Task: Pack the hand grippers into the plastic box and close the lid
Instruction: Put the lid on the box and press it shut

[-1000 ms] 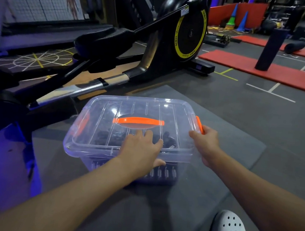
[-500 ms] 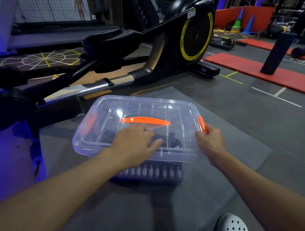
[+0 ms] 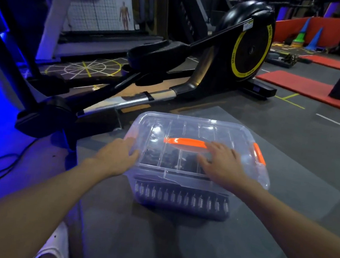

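Change noted: right hand point(image 3: 222, 164) has been moved off the orange right-end latch point(image 3: 258, 153) onto the lid point(image 3: 194, 129), and is now laid flat, fingers straight, just beside the orange handle point(image 3: 184, 141). Left hand point(image 3: 117, 156) has been shifted from the lid's near middle to its left end, fingers relaxed against that edge, nothing gripped. Judged meaning: the right latch is taken as done and the left end is being addressed next. The left latch is hidden by the hand, so its state can't be told. The lid is seated on the plastic box point(image 3: 241, 200), which is set on the grey mat point(image 3: 172, 246) in front of the elliptical trainer point(image 3: 246, 46). The hand grippers point(image 3: 180, 198) are inside, their springs seen in a row through the near wall with more dark shapes under the lid. None are seen outside the box, so packing is judged complete, with only lid closure left to confirm.
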`<action>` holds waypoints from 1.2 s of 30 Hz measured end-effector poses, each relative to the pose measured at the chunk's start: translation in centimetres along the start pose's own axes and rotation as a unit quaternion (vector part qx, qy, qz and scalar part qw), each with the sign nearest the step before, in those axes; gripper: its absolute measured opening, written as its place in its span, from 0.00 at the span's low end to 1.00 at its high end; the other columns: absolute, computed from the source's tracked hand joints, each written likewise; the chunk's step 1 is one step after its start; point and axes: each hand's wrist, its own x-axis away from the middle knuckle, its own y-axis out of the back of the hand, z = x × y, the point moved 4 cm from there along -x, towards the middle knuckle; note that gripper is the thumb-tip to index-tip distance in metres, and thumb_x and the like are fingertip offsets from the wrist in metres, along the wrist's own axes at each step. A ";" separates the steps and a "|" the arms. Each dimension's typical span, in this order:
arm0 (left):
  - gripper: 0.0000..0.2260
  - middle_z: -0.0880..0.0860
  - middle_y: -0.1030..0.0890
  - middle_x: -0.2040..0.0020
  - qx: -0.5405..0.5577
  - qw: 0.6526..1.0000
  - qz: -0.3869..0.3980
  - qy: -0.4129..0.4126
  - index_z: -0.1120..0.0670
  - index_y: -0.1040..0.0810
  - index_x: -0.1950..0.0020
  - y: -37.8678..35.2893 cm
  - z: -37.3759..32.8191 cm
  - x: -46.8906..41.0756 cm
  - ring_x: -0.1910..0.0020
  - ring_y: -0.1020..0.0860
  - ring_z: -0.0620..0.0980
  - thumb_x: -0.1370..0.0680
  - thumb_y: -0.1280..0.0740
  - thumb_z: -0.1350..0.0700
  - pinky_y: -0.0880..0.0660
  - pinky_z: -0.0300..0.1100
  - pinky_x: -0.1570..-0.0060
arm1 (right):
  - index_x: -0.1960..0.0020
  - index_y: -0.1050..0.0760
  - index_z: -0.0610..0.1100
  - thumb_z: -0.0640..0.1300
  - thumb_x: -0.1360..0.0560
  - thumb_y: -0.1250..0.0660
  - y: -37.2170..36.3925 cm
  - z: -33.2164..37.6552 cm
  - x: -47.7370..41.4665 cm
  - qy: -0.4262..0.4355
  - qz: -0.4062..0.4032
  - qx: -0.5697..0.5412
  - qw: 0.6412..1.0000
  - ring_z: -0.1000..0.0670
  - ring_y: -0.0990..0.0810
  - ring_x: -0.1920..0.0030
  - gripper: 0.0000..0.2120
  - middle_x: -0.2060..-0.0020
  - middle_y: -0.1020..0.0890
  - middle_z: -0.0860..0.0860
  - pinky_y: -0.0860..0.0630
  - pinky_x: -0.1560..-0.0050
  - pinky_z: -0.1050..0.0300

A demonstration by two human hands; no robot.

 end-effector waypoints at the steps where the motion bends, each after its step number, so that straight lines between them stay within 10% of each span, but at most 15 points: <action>1: 0.22 0.65 0.22 0.44 -0.001 1.000 -0.003 0.008 0.54 0.34 0.35 0.1 0.5 0.1 0.47 0.23 0.65 0.23 0.45 0.42 0.26 0.52 0.49 | 0.33 0.31 0.53 0.59 0.24 0.44 -0.7 1.0 -0.3 0.020 0.012 0.002 1.000 0.49 0.33 0.30 0.22 0.33 0.27 0.52 0.41 0.30 0.44; 7: 0.10 0.58 0.21 0.55 0.068 0.998 -0.007 0.014 0.53 0.30 0.58 0.6 2.8 -0.8 0.51 0.22 0.61 0.20 0.44 0.50 0.29 0.49 0.53 | 0.31 0.34 0.57 0.64 0.24 0.46 -1.9 4.9 -2.3 0.066 0.042 0.029 0.996 0.49 0.36 0.28 0.24 0.31 0.30 0.54 0.45 0.29 0.41; 15: 0.13 0.46 0.26 0.68 0.331 0.941 -0.031 0.066 0.50 0.27 0.65 1.2 3.4 -3.1 0.68 0.30 0.46 0.20 0.40 0.57 0.32 0.40 0.66 | 0.30 0.38 0.60 0.69 0.25 0.50 -3.6 8.8 -4.0 0.094 0.092 0.050 0.990 0.45 0.41 0.26 0.27 0.27 0.36 0.54 0.46 0.30 0.34; 21: 0.08 0.53 0.18 0.49 0.343 0.931 -0.065 0.105 0.53 0.18 0.50 0.2 3.1 -5.9 0.51 0.20 0.53 0.22 0.37 0.56 0.22 0.51 0.47 | 0.32 0.37 0.62 0.68 0.25 0.49 -4.1 10.3 -5.2 0.097 0.104 0.066 0.988 0.38 0.45 0.26 0.24 0.25 0.39 0.52 0.48 0.31 0.30; 26: 0.18 0.54 0.23 0.41 0.409 0.898 -0.047 0.154 0.52 0.27 0.34 -0.7 4.5 -7.5 0.54 0.19 0.53 0.23 0.32 0.50 0.20 0.47 0.63 | 0.35 0.37 0.59 0.68 0.26 0.49 -4.8 10.8 -6.6 0.098 0.102 0.069 0.987 0.41 0.41 0.27 0.23 0.29 0.36 0.48 0.45 0.33 0.30; 30: 0.31 0.56 0.20 0.58 0.503 0.832 0.031 0.230 0.63 0.33 0.30 -1.9 5.0 -7.4 0.75 0.22 0.46 0.25 0.29 0.45 0.27 0.38 0.75 | 0.29 0.42 0.54 0.67 0.24 0.49 -5.6 12.2 -9.4 0.128 0.093 0.080 0.984 0.43 0.42 0.26 0.28 0.26 0.40 0.47 0.48 0.31 0.30; 36: 0.22 0.54 0.23 0.70 0.525 0.823 0.028 0.212 0.67 0.21 0.49 -2.0 4.9 -7.2 0.74 0.26 0.49 0.23 0.31 0.46 0.28 0.40 0.71 | 0.24 0.45 0.53 0.53 0.19 0.51 -8.2 15.5 -13.5 0.159 0.124 -0.005 0.979 0.48 0.50 0.23 0.24 0.22 0.48 0.52 0.53 0.29 0.33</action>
